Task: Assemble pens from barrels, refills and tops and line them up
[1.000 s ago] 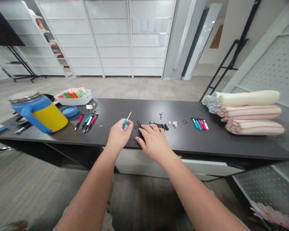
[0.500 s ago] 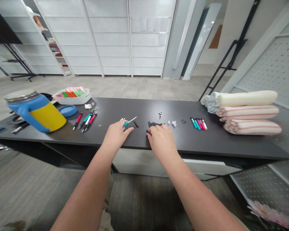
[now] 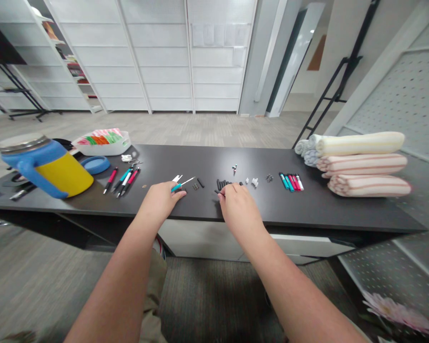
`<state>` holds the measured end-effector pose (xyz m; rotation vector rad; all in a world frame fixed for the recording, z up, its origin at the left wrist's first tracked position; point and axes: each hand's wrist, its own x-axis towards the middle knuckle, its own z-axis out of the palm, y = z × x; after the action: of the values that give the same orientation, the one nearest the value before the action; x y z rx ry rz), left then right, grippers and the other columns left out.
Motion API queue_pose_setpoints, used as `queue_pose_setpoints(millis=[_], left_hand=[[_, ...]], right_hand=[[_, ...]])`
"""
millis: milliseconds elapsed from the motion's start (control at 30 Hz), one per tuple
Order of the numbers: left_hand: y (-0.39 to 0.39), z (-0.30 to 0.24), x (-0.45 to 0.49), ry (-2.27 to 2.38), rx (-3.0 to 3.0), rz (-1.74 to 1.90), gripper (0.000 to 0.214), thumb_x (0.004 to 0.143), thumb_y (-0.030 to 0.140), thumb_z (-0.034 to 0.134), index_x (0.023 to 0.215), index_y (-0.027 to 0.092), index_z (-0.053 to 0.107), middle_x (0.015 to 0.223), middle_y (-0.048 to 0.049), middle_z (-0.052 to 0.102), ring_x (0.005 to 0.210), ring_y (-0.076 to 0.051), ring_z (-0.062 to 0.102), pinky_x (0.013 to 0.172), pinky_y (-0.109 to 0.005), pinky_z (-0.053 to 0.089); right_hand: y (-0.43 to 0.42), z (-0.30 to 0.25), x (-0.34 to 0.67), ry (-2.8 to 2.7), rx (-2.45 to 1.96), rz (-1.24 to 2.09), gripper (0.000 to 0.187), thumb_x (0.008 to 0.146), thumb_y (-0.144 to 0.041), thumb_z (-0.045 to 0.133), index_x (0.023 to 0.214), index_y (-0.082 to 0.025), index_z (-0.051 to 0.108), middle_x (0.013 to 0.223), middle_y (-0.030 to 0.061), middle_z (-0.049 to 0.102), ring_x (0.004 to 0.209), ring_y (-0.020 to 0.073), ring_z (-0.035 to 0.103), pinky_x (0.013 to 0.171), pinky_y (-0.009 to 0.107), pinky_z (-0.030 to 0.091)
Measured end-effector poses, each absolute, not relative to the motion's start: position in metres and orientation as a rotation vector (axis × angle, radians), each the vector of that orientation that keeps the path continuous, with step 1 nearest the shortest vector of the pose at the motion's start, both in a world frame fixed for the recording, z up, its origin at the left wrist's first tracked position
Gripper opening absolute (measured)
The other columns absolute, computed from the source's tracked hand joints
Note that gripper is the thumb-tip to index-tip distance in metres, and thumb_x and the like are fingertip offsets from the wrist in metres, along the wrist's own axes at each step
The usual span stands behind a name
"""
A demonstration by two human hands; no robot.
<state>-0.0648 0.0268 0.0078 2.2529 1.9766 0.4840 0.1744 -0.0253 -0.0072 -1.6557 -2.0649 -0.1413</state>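
Observation:
My left hand [image 3: 159,200] is closed on a teal pen barrel [image 3: 176,187], from which a thin pale refill points up to the right. White sticks [image 3: 178,178], perhaps refills, lie just beyond these fingers. Small metal springs [image 3: 196,186] and one black tube [image 3: 200,182] rest to the right of that hand. My right hand [image 3: 238,202] pinches a short black tube [image 3: 218,192], like a pen grip. Several similar black tubes [image 3: 223,183] lie in a row beside its fingers, partly hidden by the hand.
Assembled pens [image 3: 126,182] lie left, near a blue-yellow mug [image 3: 53,166] and a white tray [image 3: 105,148]. To the right are small white parts [image 3: 254,182], dark metal bits [image 3: 269,177], coloured barrels [image 3: 291,182] and rolled towels [image 3: 364,164]. Small shiny parts [image 3: 235,168] lie farther back.
My left hand has shifted left with the teal barrel, uncovering the springs and white sticks. My right hand has lifted a black tube slightly from the row's near end.

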Motion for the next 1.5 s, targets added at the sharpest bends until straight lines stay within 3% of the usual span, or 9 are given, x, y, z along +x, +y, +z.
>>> queue_pose_setpoints(millis=[200,367,467,567,667,867,1167,1300,1500], left_hand=[[0.026,0.006,-0.065,1.931,2.301,0.472,0.027,0.095,0.044,0.063,0.096,0.021,0.076,0.096,-0.0124,0.081,0.092,-0.031,0.073,0.074,-0.034,0.044],[0.024,0.004,-0.062,1.961,2.254,0.54,0.033,0.098,0.048,0.059,0.103,0.019,0.074,0.095,-0.0132,0.079,0.091,-0.032,0.073,0.074,-0.033,0.044],[0.023,0.004,-0.062,1.938,2.206,0.604,0.033,0.098,0.048,0.059,0.109,0.021,0.074,0.096,-0.0115,0.079,0.09,-0.03,0.073,0.074,-0.032,0.044],[0.019,0.005,-0.057,1.839,2.157,0.714,0.034,0.097,0.05,0.061,0.11,0.022,0.075,0.1,-0.009,0.08,0.09,-0.027,0.072,0.075,-0.031,0.046],[0.01,0.008,-0.045,1.623,2.131,0.877,0.033,0.095,0.052,0.065,0.109,0.024,0.076,0.105,-0.0061,0.08,0.092,-0.024,0.072,0.078,-0.029,0.048],[-0.009,0.009,-0.012,1.255,2.063,0.984,0.029,0.093,0.049,0.07,0.105,0.024,0.077,0.098,-0.0032,0.079,0.084,-0.018,0.069,0.073,-0.023,0.051],[-0.012,0.007,-0.009,1.177,2.126,0.887,0.028,0.095,0.047,0.068,0.109,0.023,0.072,0.1,-0.0008,0.077,0.083,-0.016,0.068,0.073,-0.024,0.052],[-0.009,0.005,-0.012,1.252,2.207,0.841,0.034,0.103,0.053,0.054,0.116,0.023,0.065,0.09,0.0002,0.073,0.078,-0.017,0.066,0.072,-0.027,0.048],[-0.007,0.005,-0.012,1.143,2.289,0.812,0.036,0.111,0.049,0.038,0.11,0.024,0.064,0.103,-0.0015,0.074,0.092,-0.019,0.068,0.083,-0.029,0.046]], right_hand=[[-0.034,0.003,0.177,-1.718,-1.534,0.29,0.012,0.102,-0.021,0.05,0.11,-0.018,0.058,0.095,0.0115,0.075,0.084,0.0246,0.07,0.075,0.036,0.049],[-0.034,-0.002,0.181,-1.546,-1.307,0.729,0.036,0.101,-0.029,0.045,0.135,-0.018,0.05,0.097,0.0045,0.072,0.068,0.0151,0.067,0.07,0.031,0.054],[-0.031,-0.008,0.18,-1.382,-1.26,0.991,0.033,0.099,-0.036,0.046,0.126,-0.02,0.055,0.08,-0.0034,0.063,0.057,0.0124,0.059,0.059,0.027,0.05],[-0.029,-0.01,0.176,-1.14,-1.2,1.229,0.022,0.092,-0.035,0.052,0.111,-0.023,0.053,0.06,-0.012,0.044,0.046,0.0102,0.044,0.048,0.022,0.037],[-0.031,-0.005,0.173,-0.988,-1.121,1.379,0.023,0.088,-0.04,0.061,0.103,-0.025,0.052,0.059,-0.0143,0.032,0.044,0.0073,0.029,0.044,0.019,0.024],[-0.035,0.003,0.179,-1.114,-1.146,1.464,0.046,0.081,-0.06,0.077,0.096,-0.019,0.066,0.057,-0.0131,0.031,0.046,0.0057,0.021,0.042,0.021,0.017],[-0.032,0.003,0.189,-1.06,-1.164,1.459,0.045,0.074,-0.056,0.087,0.082,-0.018,0.065,0.06,-0.0109,0.037,0.046,0.0039,0.019,0.041,0.022,0.014],[-0.034,0.008,0.186,-0.933,-0.993,1.342,0.041,0.076,-0.054,0.087,0.091,-0.019,0.07,0.059,-0.0116,0.032,0.047,0.0043,0.016,0.041,0.023,0.012],[-0.037,0.011,0.179,-0.933,-0.892,1.144,0.038,0.083,-0.053,0.084,0.097,-0.019,0.077,0.063,-0.0087,0.038,0.047,0.0045,0.019,0.041,0.024,0.014]])
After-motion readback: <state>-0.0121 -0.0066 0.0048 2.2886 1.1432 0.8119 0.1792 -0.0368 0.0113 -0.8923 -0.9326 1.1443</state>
